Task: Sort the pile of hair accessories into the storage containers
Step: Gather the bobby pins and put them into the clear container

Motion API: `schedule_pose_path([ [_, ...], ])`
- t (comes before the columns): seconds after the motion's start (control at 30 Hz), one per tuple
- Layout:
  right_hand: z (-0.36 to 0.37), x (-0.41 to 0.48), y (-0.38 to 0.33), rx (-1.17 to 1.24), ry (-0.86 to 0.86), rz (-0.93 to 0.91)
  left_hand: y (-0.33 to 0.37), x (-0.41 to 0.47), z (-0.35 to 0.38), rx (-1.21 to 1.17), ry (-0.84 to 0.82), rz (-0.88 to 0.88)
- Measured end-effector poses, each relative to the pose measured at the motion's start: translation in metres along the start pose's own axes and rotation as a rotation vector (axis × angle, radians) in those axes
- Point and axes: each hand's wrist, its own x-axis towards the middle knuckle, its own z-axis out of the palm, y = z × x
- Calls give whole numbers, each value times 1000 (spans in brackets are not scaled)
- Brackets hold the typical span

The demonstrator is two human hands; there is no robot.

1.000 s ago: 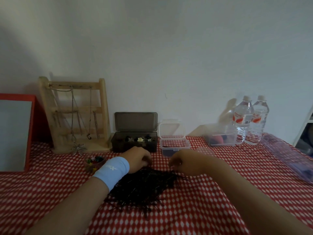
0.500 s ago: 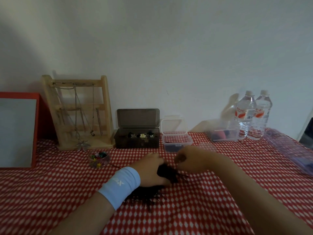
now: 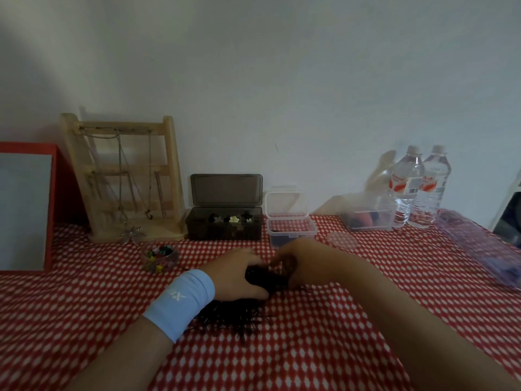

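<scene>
Hairpin pile (image 3: 234,317) bunched between two hands near the middle of the tabletop (image 3: 338,348).
Thin, dark, wiry pins bristled on the red-and-white diamond cloth beneath the left hand (image 3: 234,275), whose fingers curled round a clump. The right hand (image 3: 307,266) closed on the same clump from the other side, its fingertips hidden. A second earlier the pile had lain spread wide; it was now tighter, the hands nearly touching. Along the back edge stood a smoky hinged box (image 3: 224,232), a clear box (image 3: 291,232) and a blurred tub (image 3: 366,221), their contents hard to make out.
</scene>
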Motion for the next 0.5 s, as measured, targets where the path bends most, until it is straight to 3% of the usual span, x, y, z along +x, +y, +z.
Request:
schedule_pose_path([
  [0.13, -4, 7, 4, 39, 77, 17, 0, -2, -2, -35, 19, -1],
  [0.33, -9, 8, 0, -17, 2, -41, 1, -6, -10, 90, -100, -42],
  [0.5, 4, 9, -5, -69, -142, -47, 1, -6, -14, -1, -34, -22],
])
